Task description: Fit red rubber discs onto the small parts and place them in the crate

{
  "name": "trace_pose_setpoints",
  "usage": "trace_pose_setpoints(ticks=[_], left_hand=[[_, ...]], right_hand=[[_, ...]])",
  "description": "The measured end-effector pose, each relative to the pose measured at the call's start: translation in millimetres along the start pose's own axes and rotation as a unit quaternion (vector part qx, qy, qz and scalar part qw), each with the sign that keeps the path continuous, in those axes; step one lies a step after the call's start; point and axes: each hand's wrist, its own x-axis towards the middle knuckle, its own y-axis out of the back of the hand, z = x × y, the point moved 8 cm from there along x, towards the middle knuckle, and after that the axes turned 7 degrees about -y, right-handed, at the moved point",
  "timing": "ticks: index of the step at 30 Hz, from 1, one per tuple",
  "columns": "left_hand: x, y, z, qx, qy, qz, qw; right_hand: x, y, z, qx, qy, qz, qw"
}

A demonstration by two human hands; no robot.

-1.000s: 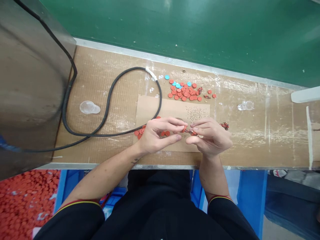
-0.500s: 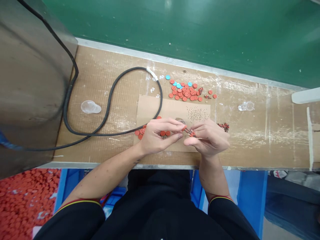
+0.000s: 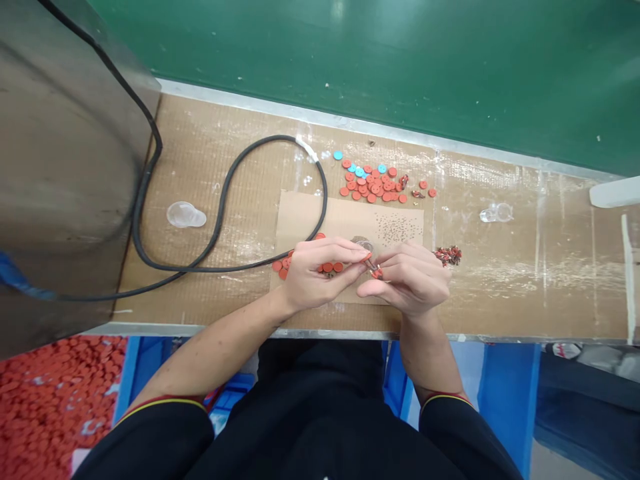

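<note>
My left hand (image 3: 315, 273) pinches a red button-like disc (image 3: 367, 256) between thumb and fingertips. Just beside it, my right hand (image 3: 413, 277) closes on a small red piece with shiny metal on it (image 3: 376, 272); its exact kind is too small to tell. The two pieces meet or nearly meet between the hands. Under and around my left hand lie more red discs (image 3: 283, 267), partly hidden. A grey round thing (image 3: 363, 243) shows behind the fingertips. Tiny dark bits (image 3: 397, 228) are scattered on a cardboard sheet (image 3: 295, 213) beyond my right hand.
Red and blue discs (image 3: 375, 183) lie heaped toward the back. A clump of red-and-dark pieces (image 3: 447, 255) is right of my hand. A black cable (image 3: 225, 180) loops across the left side. Clear plastic cups (image 3: 186, 215) and a metal box (image 3: 60, 200) stand about.
My right hand has shifted slightly left, with its thumb stretched further toward my left hand. My left hand keeps its pinch on the disc. The whole view has moved a little.
</note>
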Motion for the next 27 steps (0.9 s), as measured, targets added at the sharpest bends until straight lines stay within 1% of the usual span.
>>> trace_pose_setpoints(ticks=[8,13,15,17,20,23,25,27], left_hand=[[0.5,1.2,4.5,0.044,-0.027,0.001,0.999],[2.0,1.9,5.7,0.066,-0.025,-0.003,0.997],[3.2,2.3,3.9,0.045,-0.009,-0.003,0.999],[3.4,2.3,0.8,0.006,0.014,-0.005,1.0],[1.0,0.8,-5.7,-0.057,0.059,-0.014,0.997],[-3.2,-1.2,-12.1,-0.098,0.1,-0.022,0.99],[-4.7,-2.0,-13.6,-0.114,0.107,-0.021,0.987],[-4.9,-2.8,-13.3,-0.125,0.101,-0.018,0.987]], right_hand=[[1.8,-5.4,-5.0,-0.017,0.022,-0.02,0.999],[1.2,-7.6,-6.8,-0.005,0.035,-0.028,0.999],[-0.4,-5.2,-5.0,0.018,0.026,-0.021,0.999],[-1.5,-1.2,-1.2,0.039,0.004,-0.007,0.999],[-1.4,3.5,3.3,0.036,-0.031,0.014,0.999],[-0.2,5.9,3.6,0.031,-0.042,0.033,0.998],[0.2,5.3,2.7,0.033,-0.04,0.036,0.998],[0.0,3.7,1.7,0.03,-0.037,0.03,0.998]])
